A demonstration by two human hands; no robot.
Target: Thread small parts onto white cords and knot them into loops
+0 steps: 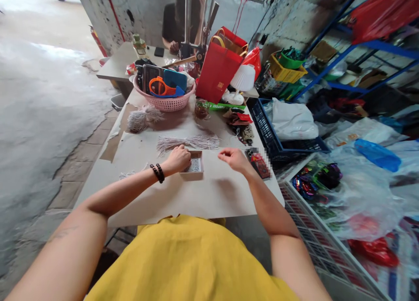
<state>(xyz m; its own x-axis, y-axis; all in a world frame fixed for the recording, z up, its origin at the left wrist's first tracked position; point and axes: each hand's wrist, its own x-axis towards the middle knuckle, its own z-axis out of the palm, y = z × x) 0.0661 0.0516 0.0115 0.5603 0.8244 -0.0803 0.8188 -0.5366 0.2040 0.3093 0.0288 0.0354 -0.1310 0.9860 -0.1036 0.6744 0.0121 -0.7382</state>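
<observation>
A person in a yellow top, two dark beaded bracelets (157, 173) circling the left wrist, is working with bare hands at a smooth, pale tabletop (196, 200). The left hand (178, 159) is bending over the left side of a shallow, open rectangular box (191, 176), its fingers curling inward; whether they are gripping anything is impossible to tell. Small grayish pieces (195, 164) are filling part of the box, which is sitting between the hands, nearer the left. The right hand (233, 158) is hovering to the right of it, thumb and forefinger narrowing to a pinch; anything as fine as a thread between them is too small to make out.

Just beyond the box, a long bundle of thin, pale strands (190, 142) is stretching crosswise, while a thicker, frayed-looking bundle (140, 120) is lying farther off at left. A round, perforated pink plastic basket (168, 103) is holding an orange-handled item (160, 87) and other goods. A glossy red bag (216, 74) is standing beside a white pleated lamp shade (243, 77) and bearing a small gold mark, unreadable here. Green packaging (234, 105) below is showing white capitals, partly reading "PURPOSE."
</observation>
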